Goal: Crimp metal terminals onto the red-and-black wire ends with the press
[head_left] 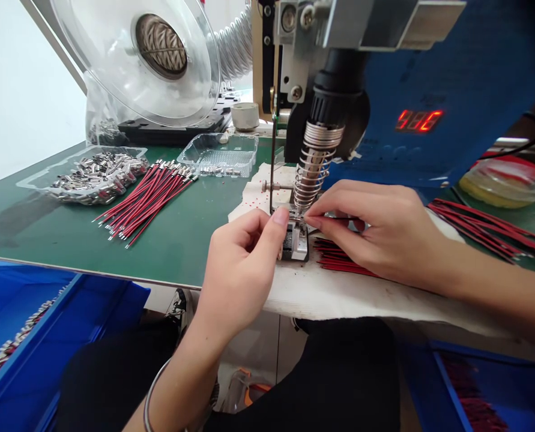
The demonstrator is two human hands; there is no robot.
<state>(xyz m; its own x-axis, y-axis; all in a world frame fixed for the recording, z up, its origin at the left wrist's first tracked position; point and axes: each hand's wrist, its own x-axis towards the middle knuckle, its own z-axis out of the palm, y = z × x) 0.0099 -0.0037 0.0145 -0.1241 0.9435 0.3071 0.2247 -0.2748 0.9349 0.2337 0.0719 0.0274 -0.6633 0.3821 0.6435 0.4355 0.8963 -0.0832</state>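
My left hand (244,270) is closed, thumb against curled fingers, at the left side of a small metal fixture (299,243); whatever its fingertips pinch is too small to make out. From the right, my right hand (379,234) pinches a thin dark wire (339,219), its fingertips close to the fixture's top. Directly above both sets of fingertips stands the soldering machine's tip holder, wrapped in a coiled spring (314,165). Under my right hand lies a bundle of red and black wires (339,258), partly covered by it.
At left, a clear tray (33,180) holds many small metal parts beside a pile of red-black wires (148,201). Behind are another clear tray (249,150) and a fume hood (204,72). The blue machine body (384,156) has a red display. Blue bins (82,324) flank my legs.
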